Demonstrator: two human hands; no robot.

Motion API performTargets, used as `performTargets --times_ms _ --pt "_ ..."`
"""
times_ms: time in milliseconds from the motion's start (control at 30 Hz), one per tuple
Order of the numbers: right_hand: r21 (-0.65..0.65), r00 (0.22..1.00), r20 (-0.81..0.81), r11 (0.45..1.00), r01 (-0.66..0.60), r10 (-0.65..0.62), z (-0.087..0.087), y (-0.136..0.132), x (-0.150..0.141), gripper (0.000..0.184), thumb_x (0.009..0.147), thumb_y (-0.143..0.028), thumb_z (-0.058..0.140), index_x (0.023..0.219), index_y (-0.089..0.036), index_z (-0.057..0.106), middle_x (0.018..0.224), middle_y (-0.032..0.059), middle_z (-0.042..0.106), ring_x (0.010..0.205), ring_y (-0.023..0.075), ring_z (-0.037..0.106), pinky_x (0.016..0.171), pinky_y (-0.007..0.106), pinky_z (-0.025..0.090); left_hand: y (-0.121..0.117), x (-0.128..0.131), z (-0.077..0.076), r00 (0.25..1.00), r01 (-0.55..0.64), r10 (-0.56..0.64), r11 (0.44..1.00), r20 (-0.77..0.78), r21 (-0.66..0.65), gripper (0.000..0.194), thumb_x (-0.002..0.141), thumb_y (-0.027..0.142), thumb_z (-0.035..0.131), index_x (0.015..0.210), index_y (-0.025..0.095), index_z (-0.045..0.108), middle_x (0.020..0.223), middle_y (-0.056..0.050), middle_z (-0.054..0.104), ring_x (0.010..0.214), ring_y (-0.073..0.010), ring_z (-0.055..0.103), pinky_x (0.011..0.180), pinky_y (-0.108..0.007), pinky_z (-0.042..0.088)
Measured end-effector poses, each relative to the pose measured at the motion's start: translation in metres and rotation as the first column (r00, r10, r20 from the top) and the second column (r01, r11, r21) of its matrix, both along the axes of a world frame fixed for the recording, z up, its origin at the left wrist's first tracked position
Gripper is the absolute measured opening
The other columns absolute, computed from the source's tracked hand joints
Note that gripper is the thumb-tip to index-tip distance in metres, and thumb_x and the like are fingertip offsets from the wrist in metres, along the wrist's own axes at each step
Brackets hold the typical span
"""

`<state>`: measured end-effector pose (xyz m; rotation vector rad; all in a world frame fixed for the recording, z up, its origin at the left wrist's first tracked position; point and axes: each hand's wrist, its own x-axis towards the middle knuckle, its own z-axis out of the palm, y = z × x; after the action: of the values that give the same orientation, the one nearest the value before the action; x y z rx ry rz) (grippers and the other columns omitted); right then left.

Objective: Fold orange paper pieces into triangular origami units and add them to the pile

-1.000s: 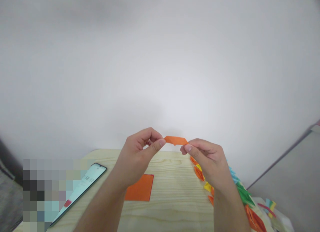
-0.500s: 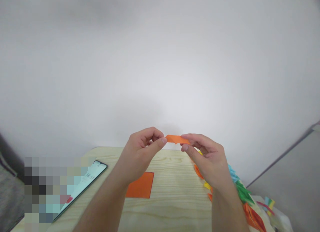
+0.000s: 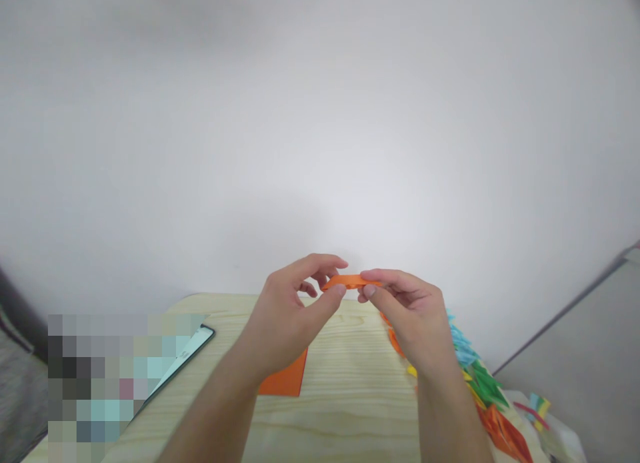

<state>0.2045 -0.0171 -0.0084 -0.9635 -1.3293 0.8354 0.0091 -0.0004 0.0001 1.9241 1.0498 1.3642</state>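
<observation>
Both my hands hold a narrow folded strip of orange paper point(image 3: 350, 280) in the air above the far edge of a light wooden table point(image 3: 340, 410). My left hand point(image 3: 295, 313) pinches its left end between thumb and forefinger. My right hand point(image 3: 407, 313) pinches its right end the same way. The two thumbs almost meet under the strip. A flat orange paper sheet point(image 3: 286, 381) lies on the table below my left wrist, partly hidden by it.
A phone point(image 3: 185, 360) with a lit screen lies at the left beside a blurred-out patch. A row of folded paper pieces point(image 3: 483, 383) in orange, yellow, blue and green runs along the table's right side. A white wall stands close behind.
My hands have drawn closer together along the strip, so less orange shows between them. My left forefinger has lifted and reached over the strip. The view has shifted slightly.
</observation>
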Motion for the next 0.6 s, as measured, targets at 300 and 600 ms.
performTargets --times_ms 300,600 --pt "0.073 0.999 0.03 0.997 0.01 -0.012 -0.003 0.001 -0.008 0.018 0.088 -0.023 0.077 0.106 -0.025 0.077 0.087 0.001 0.079 0.083 0.0174 0.072 0.082 0.032 0.056 -0.002 0.005 0.001 0.985 -0.123 0.142 0.976 -0.097 0.181 0.009 0.094 0.027 0.067 0.098 0.031 0.073 0.092 0.007 0.076 0.081 -0.0136 0.063 0.079 -0.028 0.052" --pt "0.113 0.97 0.17 0.981 0.159 -0.177 -0.001 -0.003 -0.015 0.022 0.09 -0.028 0.074 0.112 -0.028 0.074 0.086 -0.0006 0.077 0.078 0.0162 0.071 0.074 0.029 0.056 -0.004 0.01 0.001 0.98 -0.151 0.173 0.966 -0.094 0.211 0.008 0.09 0.022 0.068 0.093 0.027 0.072 0.087 0.005 0.075 0.077 -0.0138 0.062 0.076 -0.028 0.053"
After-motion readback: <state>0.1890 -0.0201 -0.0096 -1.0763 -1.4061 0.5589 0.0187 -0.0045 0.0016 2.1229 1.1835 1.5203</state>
